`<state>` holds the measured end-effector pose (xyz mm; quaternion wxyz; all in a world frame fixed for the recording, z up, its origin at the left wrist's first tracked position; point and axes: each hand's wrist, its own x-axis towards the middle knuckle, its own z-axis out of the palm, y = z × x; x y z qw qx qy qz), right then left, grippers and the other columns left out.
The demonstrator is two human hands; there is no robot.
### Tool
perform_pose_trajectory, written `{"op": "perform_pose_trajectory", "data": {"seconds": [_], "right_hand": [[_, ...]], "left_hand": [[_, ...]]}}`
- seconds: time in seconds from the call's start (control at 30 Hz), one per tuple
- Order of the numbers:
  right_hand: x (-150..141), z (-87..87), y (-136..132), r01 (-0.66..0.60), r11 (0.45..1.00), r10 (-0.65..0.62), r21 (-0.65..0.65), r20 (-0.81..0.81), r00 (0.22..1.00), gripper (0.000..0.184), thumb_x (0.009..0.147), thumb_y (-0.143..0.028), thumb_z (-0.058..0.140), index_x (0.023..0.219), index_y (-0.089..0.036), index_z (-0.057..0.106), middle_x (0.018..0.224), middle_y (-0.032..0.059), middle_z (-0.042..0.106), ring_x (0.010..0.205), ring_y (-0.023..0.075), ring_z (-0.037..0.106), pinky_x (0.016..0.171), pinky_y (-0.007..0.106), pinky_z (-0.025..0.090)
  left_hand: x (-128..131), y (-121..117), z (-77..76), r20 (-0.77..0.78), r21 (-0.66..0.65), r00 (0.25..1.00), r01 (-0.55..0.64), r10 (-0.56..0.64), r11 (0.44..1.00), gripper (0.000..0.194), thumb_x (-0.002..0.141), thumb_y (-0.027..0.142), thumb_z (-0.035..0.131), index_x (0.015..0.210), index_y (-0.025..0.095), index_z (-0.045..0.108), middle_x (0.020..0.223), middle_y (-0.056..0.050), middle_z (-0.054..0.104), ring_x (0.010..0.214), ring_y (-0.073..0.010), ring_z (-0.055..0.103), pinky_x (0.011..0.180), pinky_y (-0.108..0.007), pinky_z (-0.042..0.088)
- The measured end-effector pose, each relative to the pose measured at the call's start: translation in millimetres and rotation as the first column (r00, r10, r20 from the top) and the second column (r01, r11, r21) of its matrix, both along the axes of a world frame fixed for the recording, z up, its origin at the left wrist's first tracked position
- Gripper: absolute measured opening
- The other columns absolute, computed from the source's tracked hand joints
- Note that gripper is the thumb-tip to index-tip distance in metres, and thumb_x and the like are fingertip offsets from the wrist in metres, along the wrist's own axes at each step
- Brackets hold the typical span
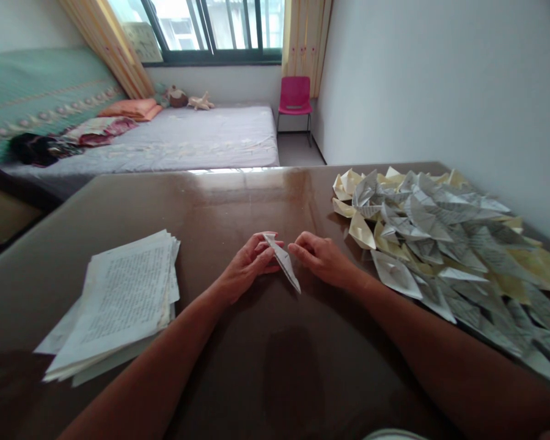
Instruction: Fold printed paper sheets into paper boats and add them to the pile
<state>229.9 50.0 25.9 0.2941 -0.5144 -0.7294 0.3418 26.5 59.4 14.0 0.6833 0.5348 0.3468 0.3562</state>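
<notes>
Over the middle of the table, my left hand (253, 259) is closed on a narrow folded paper boat (283, 263), white with printed marks. Fingers and thumb pinch its upper left side, and its pointed end slants down to the right. My right hand (318, 255) is just right of the boat, a small gap apart, with its fingers curled in and nothing visible in them. A large heap of folded paper boats (412, 217), white and cream, covers the table's right side. Left of my left arm lies a stack of printed sheets (119, 299), its edges uneven.
The brown glossy table (201, 214) reaches toward a bed (211, 134) with a pale sheet. A pink chair (295, 96) stands by the window, and a white wall (417, 79) runs along the right. Part of a pale round rim (394, 434) shows at the bottom edge.
</notes>
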Motion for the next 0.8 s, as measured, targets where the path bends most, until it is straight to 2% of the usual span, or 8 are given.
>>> {"op": "perform_pose_trajectory", "data": {"seconds": [0.07,0.17,0.33,0.43,0.53,0.7,0.8], "right_hand": [[-1,-1.6,-1,-0.047,0.998,0.047,0.052,0.002,0.999,0.032,0.085,-0.05,0.056,0.089,-0.019,0.058,0.07,-0.0017,0.061,0.059,0.0102,0.052,0.056,0.022,0.036],[-3,-8.7,-3,-0.142,0.99,0.141,0.019,0.038,0.989,0.034,0.079,-0.044,0.066,0.098,-0.019,0.055,0.075,-0.002,0.061,0.059,0.0101,0.052,0.057,0.022,0.038],[-5,-14.8,-7,-0.123,0.992,0.117,0.042,0.131,0.985,0.047,0.07,-0.046,0.073,0.102,-0.02,0.05,0.084,0.0002,0.059,0.07,0.0135,0.055,0.062,0.024,0.04],[-7,-13.1,-9,-0.121,0.989,0.107,0.086,0.15,0.983,0.042,0.072,-0.042,0.071,0.102,-0.02,0.051,0.09,0.0017,0.059,0.074,0.0142,0.055,0.065,0.025,0.041],[-6,-11.0,-8,-0.133,0.988,0.125,0.081,0.098,0.987,0.034,0.076,-0.036,0.068,0.102,-0.019,0.053,0.088,0.0012,0.059,0.073,0.0129,0.054,0.065,0.024,0.041],[-3,-5.8,-5,-0.173,0.985,0.171,0.018,0.068,0.983,0.031,0.077,-0.031,0.066,0.104,-0.018,0.056,0.086,0.0007,0.059,0.066,0.0103,0.051,0.06,0.022,0.04],[-3,-2.3,-6,-0.199,0.979,0.192,0.048,0.124,0.974,0.033,0.079,-0.026,0.062,0.11,-0.017,0.055,0.093,0.0031,0.06,0.069,0.0113,0.054,0.062,0.022,0.042]], "left_hand": [[2,0,-1.6,-0.044,0.042,0.999,0.005,-0.004,0.999,0.04,0.089,0.04,0.055,0.124,0.022,0.046,0.119,-0.008,0.06,0.102,-0.0189,0.061,0.091,-0.038,0.053],[5,-1,-5.4,-0.114,0.103,0.993,0.017,-0.005,0.994,0.042,0.087,0.04,0.058,0.122,0.019,0.05,0.111,-0.008,0.063,0.094,-0.0177,0.063,0.085,-0.034,0.055],[8,-3,-6.4,-0.167,0.142,0.986,0.031,-0.007,0.989,0.047,0.087,0.04,0.057,0.127,0.016,0.049,0.117,-0.011,0.062,0.092,-0.0181,0.063,0.08,-0.033,0.055],[5,-4,-4.3,-0.185,0.184,0.983,0.054,-0.02,0.981,0.049,0.088,0.038,0.056,0.131,0.016,0.046,0.114,-0.011,0.063,0.094,-0.0188,0.063,0.083,-0.033,0.053],[3,-3,-5.2,-0.204,0.221,0.977,0.105,-0.059,0.97,0.053,0.087,0.034,0.059,0.134,0.016,0.044,0.112,-0.011,0.064,0.097,-0.0196,0.062,0.086,-0.033,0.051],[0,0,-11.2,-0.218,0.266,0.973,0.138,-0.08,0.954,0.056,0.087,0.028,0.06,0.138,0.018,0.039,0.12,-0.011,0.061,0.106,-0.0215,0.06,0.092,-0.035,0.048],[1,-1,-12.4,-0.242,0.309,0.968,0.136,-0.061,0.941,0.06,0.086,0.026,0.06,0.141,0.02,0.036,0.123,-0.01,0.06,0.107,-0.0214,0.06,0.095,-0.036,0.047]]}}
